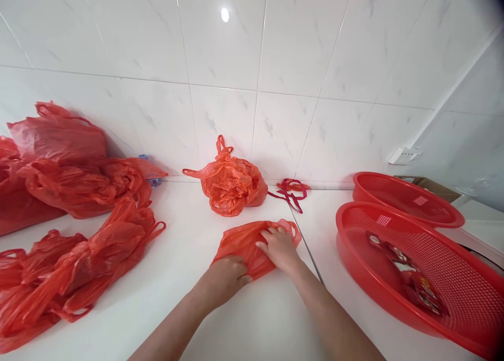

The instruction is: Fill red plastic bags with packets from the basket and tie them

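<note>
Thin red plastic bag (244,241) lies apart from the white surface's (181,245) back edge, apparently being spread: right hand (280,248) rests on it, fingers apart; left hand (226,281) curls at its left end, grip closure indeterminable; further handling calls for light pressure.

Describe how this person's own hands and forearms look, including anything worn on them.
The left hand and right hand are bare, with no gloves. No watch or bracelet shows on either wrist, and no ring can be made out. The left forearm and right forearm have no sleeves as far as the picture shows.
</note>
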Available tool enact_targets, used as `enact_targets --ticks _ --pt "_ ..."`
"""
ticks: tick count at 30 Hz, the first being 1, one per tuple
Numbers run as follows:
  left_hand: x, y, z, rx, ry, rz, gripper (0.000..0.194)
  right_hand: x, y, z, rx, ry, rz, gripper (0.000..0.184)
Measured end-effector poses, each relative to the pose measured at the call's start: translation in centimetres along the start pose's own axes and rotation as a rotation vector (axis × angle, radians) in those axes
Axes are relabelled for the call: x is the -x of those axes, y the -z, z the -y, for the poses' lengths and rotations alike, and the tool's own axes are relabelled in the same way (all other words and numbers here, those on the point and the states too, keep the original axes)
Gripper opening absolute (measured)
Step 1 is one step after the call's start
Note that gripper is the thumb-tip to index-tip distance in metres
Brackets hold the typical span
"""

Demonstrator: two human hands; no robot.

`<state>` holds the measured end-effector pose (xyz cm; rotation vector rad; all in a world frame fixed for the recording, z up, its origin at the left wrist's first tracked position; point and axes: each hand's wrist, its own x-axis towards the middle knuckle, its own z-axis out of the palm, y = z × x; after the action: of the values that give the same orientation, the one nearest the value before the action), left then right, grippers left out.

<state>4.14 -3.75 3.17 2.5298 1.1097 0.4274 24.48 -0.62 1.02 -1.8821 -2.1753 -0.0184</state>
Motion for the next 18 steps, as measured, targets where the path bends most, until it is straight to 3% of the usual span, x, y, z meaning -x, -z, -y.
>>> enact_targets --ticks 3,5,8,11,14,18 --pt "-0.4 0.7 0.1 0.009 0.091 -0.029 0.025 0.1 -0.2 -0.1 -0.036 -0.008 0.029 0.037" --pt "-1.0 0.9 0.8 -0.069 0.145 -0.144 0.026 0.4 -0.6 -0.2 -0.067 -0.01 0.036 0.053" --pt "-1.7 0.4 2.5 -0.234 0.252 -0.259 0.036 1.1 -1.2 -0.7 -0.106 0.014 0.087 0.076" --pt "-1.7 -0.5 4.1 -0.268 0.333 -0.352 0.049 1.7 -1.7 -1.3 -0.131 0.031 0.151 0.084" --pt "-1.2 -1.4 5.0 -0.039 0.434 -0.444 0.051 2.0 -2.0 -1.6 -0.165 0.034 0.127 0.084" --pt "-0.5 -1.8 5.4 0.29 0.591 -0.427 0.047 2.0 -1.8 -1.0 -0.267 0.091 0.016 0.067"
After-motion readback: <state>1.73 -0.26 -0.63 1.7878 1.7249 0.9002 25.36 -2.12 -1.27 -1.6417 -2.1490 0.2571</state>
